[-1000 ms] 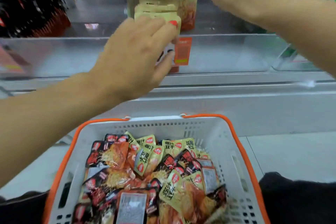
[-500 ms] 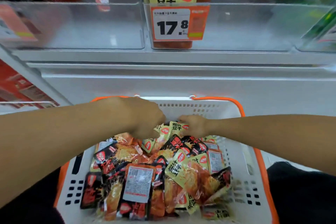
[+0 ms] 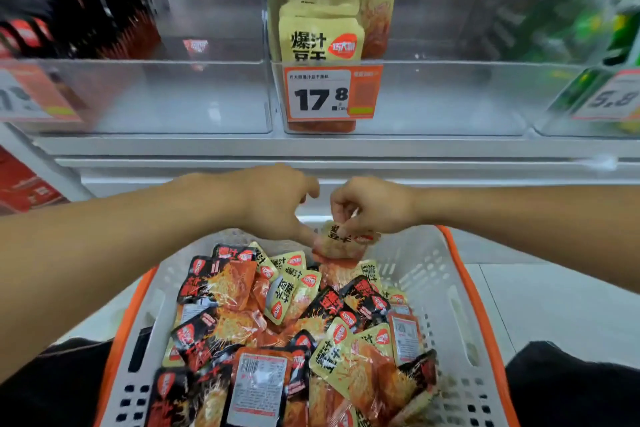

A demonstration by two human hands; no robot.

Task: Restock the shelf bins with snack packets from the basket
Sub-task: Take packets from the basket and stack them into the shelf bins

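Note:
A white basket with an orange rim sits low in front of me, full of yellow and black snack packets. My right hand pinches a yellow packet lifted just above the pile at the basket's far end. My left hand is beside it, fingers curled, one fingertip touching the same packet's left edge. Above, a clear shelf bin holds a row of upright yellow packets behind a 17.8 price tag.
The clear bin to the left holds black packets at its back left. Green packets fill the bin at far right. A white shelf ledge runs between the bins and the basket. Pale floor tiles show at right.
Both hands dropped from the shelf bin into the basket. Since half a second ago they have lifted a yellow packet clear of the pile.

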